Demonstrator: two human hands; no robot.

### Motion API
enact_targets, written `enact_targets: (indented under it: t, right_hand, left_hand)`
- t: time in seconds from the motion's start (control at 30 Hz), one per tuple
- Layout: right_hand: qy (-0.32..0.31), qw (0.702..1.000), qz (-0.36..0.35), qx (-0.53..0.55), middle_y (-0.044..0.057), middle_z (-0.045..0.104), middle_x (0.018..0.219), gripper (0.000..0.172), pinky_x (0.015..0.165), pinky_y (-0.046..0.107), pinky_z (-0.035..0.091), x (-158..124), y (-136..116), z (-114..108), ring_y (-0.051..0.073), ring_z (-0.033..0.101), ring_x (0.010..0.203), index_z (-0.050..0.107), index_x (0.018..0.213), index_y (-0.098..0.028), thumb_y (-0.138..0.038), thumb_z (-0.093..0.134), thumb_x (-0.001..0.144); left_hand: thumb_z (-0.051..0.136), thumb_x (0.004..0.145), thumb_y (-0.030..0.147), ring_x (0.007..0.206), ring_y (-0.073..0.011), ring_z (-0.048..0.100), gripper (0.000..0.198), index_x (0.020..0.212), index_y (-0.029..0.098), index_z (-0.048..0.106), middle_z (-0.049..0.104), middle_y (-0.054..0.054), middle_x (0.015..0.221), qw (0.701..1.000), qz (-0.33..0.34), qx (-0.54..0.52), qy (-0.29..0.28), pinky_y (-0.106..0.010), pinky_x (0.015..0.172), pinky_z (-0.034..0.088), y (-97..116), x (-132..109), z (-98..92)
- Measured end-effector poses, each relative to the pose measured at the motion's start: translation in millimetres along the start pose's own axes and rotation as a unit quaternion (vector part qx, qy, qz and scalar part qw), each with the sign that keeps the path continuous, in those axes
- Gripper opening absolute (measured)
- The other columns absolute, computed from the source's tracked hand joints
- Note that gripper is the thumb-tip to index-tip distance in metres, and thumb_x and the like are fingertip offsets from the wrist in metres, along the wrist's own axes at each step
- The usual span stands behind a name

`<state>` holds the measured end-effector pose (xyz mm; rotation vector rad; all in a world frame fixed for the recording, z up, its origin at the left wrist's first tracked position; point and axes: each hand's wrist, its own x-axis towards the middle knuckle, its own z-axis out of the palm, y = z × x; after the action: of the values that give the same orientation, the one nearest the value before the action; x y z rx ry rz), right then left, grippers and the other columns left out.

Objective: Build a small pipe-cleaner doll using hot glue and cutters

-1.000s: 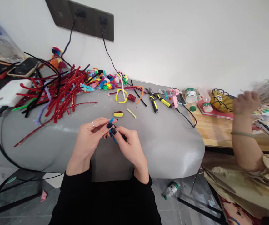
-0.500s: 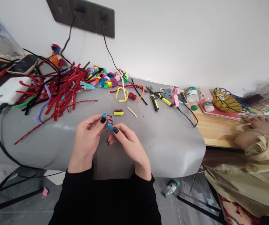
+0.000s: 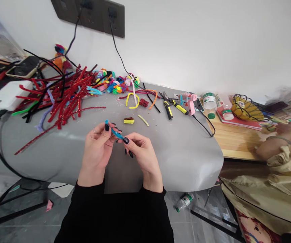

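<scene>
Between my two hands, above the grey table mat (image 3: pixel 186 158), is a short piece of blue pipe cleaner (image 3: pixel 116 133). My left hand (image 3: pixel 97 145) pinches its upper left end between thumb and fingers. At its lower right end, my right hand (image 3: pixel 141 148) grips it with thumb and forefinger. Just beyond the hands lie a small yellow and dark red pipe-cleaner bundle (image 3: pixel 128 120) and a short pale yellow piece (image 3: pixel 143 120). Behind these are a curled yellow pipe cleaner (image 3: pixel 132 101) and a coiled dark red one (image 3: pixel 144 103).
A heap of red pipe cleaners (image 3: pixel 69 94) spreads at left beside a white power adapter (image 3: pixel 7 96). Yellow-black pliers (image 3: pixel 169 109) and a pink glue gun (image 3: pixel 191 104) with its cable lie at right. Another person's arm (image 3: pixel 274 146) rests at the wooden table (image 3: pixel 228 141).
The blue pipe cleaner now lies flatter and shows more of its length between my hands, which are slightly farther apart. The other person's hand has shifted right.
</scene>
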<state>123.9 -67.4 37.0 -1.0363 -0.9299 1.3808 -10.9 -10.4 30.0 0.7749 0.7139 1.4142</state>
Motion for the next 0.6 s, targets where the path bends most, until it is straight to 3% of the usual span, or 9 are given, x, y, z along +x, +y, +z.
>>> enact_targets:
  t: [0.27,0.6]
  right_hand:
    - [-0.049,0.998,0.04,0.012,-0.001,0.067,0.074,0.045,0.067,0.027,0.048,-0.9,-0.1,-8.9,0.012,0.055,0.07,0.086,0.095,-0.019,-0.061,0.085,0.081]
    - [-0.099,0.98,0.072,0.154,0.001,0.074,0.082,0.033,0.072,0.03,0.057,1.2,12.8,-19.9,0.012,0.064,0.072,0.084,0.103,-0.02,-0.044,0.091,0.081]
  left_hand:
    - [0.099,0.074,0.036,0.069,-0.0133,0.07,0.021,0.081,0.025,0.082,0.076,0.0,0.079,0.997,0.061,0.043,0.024,-0.024,0.068,0.061,3.0,6.2,-12.9]
    - [0.106,0.058,0.049,0.067,-0.0151,0.068,0.032,0.069,0.032,0.082,0.072,0.003,0.07,0.994,0.105,0.038,0.019,-0.028,0.067,0.06,11.3,4.4,-7.0]
